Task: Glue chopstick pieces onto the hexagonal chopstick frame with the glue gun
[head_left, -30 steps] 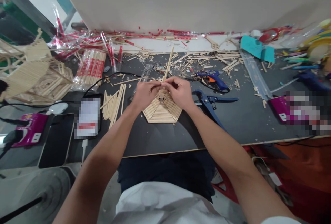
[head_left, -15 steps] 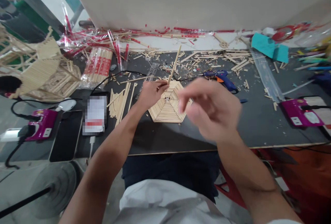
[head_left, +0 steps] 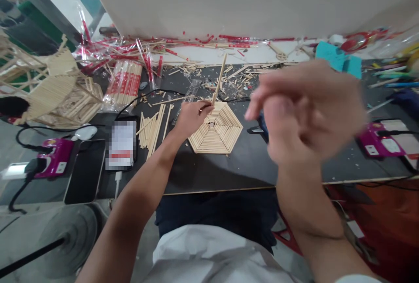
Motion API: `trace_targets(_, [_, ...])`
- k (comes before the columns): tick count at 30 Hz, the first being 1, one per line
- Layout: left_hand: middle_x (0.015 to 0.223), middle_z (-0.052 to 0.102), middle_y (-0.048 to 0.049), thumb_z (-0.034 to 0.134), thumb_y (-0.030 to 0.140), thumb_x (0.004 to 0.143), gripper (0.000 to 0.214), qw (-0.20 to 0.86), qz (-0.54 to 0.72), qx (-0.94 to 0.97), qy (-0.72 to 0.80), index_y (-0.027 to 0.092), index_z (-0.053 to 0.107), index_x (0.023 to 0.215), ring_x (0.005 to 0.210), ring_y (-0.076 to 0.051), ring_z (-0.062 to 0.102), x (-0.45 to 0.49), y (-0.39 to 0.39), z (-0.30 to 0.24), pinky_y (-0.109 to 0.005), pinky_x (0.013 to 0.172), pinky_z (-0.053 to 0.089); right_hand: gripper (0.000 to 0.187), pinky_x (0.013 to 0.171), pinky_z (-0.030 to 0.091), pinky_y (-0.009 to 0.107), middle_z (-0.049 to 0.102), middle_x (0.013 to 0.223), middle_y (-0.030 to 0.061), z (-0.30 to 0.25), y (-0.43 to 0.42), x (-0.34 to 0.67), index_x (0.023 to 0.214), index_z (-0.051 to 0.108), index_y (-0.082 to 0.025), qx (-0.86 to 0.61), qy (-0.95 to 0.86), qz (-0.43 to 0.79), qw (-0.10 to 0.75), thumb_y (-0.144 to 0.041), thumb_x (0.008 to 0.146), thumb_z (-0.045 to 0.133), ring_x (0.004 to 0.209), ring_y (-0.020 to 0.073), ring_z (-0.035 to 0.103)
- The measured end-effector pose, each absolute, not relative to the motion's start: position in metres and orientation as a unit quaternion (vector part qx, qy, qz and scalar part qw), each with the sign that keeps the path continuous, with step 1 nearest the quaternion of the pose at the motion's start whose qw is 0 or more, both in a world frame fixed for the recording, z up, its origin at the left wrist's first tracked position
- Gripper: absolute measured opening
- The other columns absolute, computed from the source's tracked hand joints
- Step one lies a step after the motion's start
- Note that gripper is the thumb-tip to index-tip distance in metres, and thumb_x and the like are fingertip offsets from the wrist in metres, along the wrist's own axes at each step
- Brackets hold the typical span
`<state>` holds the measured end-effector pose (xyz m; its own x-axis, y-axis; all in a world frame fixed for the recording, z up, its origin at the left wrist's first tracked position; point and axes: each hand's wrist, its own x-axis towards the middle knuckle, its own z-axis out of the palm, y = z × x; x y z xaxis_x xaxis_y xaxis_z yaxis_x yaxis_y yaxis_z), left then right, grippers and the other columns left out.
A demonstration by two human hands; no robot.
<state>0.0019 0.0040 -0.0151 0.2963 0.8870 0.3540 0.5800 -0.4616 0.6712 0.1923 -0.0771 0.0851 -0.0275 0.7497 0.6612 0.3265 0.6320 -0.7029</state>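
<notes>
A hexagonal panel of wooden sticks point(head_left: 214, 143) lies flat on the dark table, its sticks in rings around a small central hole. My left hand point(head_left: 193, 117) rests over its far left part, thumb and fingers pinching a wooden stick point(head_left: 221, 73) that rises at a tilt from the panel's far edge. Raised at the right, nearer the camera, is my right hand point(head_left: 310, 113). Its fingers look curled but are smeared by motion, and I see nothing clearly in them. Behind it, a blue glue gun point(head_left: 262, 124) is mostly hidden.
Loose sticks point(head_left: 152, 132) and phones point(head_left: 121, 145) lie left of the panel. Bundled sticks point(head_left: 124, 80) and a larger stick model point(head_left: 65, 91) stand farther left. Offcuts point(head_left: 240, 71) litter the back. Purple power strips point(head_left: 54, 156) sit at both sides, with cables crossing the table.
My right hand has moved right and up, away from the panel, uncovering its right side and covering most of the glue gun. My left hand still holds the stick in nearly the same place.
</notes>
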Motion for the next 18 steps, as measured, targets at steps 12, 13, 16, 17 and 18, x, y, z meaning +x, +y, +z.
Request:
trace_targets(12, [0.1,0.082,-0.005,0.06,0.017,0.095,0.023,0.208,0.356,0.786,0.46,0.021,0.082,0.099,0.085,-0.017,0.077,0.003,0.004,-0.011,-0.027,0.079,0.055,0.022,0.067,0.051,0.031,0.074,0.085,0.0027,-0.006,0.005,0.18,0.088,0.077,-0.022,-0.42,-0.705,0.271,0.503,-0.042,0.093,0.069,0.07,0.015,0.062])
trace_targets(13, [0.1,0.082,-0.0051,0.06,0.017,0.094,0.023,0.207,0.354,0.785,0.464,0.021,0.082,0.099,0.085,-0.017,0.077,0.002,0.004,-0.011,-0.028,0.08,0.056,0.021,0.069,0.051,0.032,0.075,0.085,0.0026,-0.004,0.004,0.179,0.087,0.077,-0.022,-0.423,-0.704,0.263,0.506,-0.04,0.093,0.069,0.072,0.0156,0.063])
trace_targets(16, [0.101,0.082,-0.0053,0.06,0.016,0.094,0.023,0.209,0.353,0.784,0.466,0.021,0.082,0.099,0.085,-0.018,0.077,0.002,0.004,-0.01,-0.029,0.081,0.056,0.017,0.072,0.05,0.032,0.075,0.084,0.0019,-0.001,0.004,0.177,0.085,0.078,-0.023,-0.422,-0.707,0.251,0.51,-0.036,0.092,0.07,0.075,0.0168,0.065])
trace_targets(17, [0.101,0.082,-0.0055,0.06,0.015,0.093,0.024,0.21,0.357,0.783,0.464,0.021,0.082,0.1,0.085,-0.018,0.078,0.002,0.004,-0.01,-0.029,0.08,0.056,0.017,0.071,0.049,0.032,0.075,0.083,0.0015,-0.002,0.005,0.177,0.084,0.078,-0.023,-0.419,-0.704,0.256,0.513,-0.036,0.092,0.07,0.074,0.0163,0.065])
trace_targets(18, [0.103,0.082,-0.0059,0.06,0.015,0.093,0.024,0.211,0.361,0.782,0.462,0.02,0.082,0.101,0.086,-0.018,0.078,0.002,0.003,-0.01,-0.029,0.08,0.056,0.018,0.068,0.048,0.031,0.074,0.081,0.0011,-0.002,0.005,0.177,0.083,0.077,-0.022,-0.416,-0.7,0.267,0.515,-0.036,0.091,0.071,0.072,0.0155,0.064])
